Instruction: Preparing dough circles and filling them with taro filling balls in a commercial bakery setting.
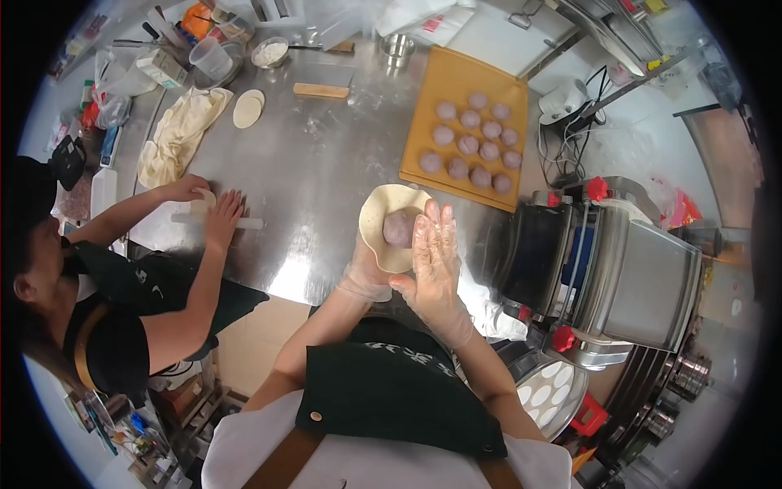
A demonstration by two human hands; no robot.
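A round, pale dough wrapper (376, 213) rests on my gloved left hand (366, 277), which supports it from beneath; the dough hides most of the fingers. A purple filling ball (397, 230) sits in the middle of the wrapper, whose rim curls up a little. My right hand (436, 265), also in a clear glove, is held flat with fingers stretched along the wrapper's right side. It covers part of the dough and of the ball, and holds nothing that I can see. Both hands are above the front edge of the steel table (326, 163).
An orange tray (444, 73) of several purple balls stands at the back right, beside a roller machine (603, 269). On the left a co-worker's hands (221, 218) work a rolling pin (248, 223) near a dough heap (179, 134). A scraper (322, 90) lies farther back.
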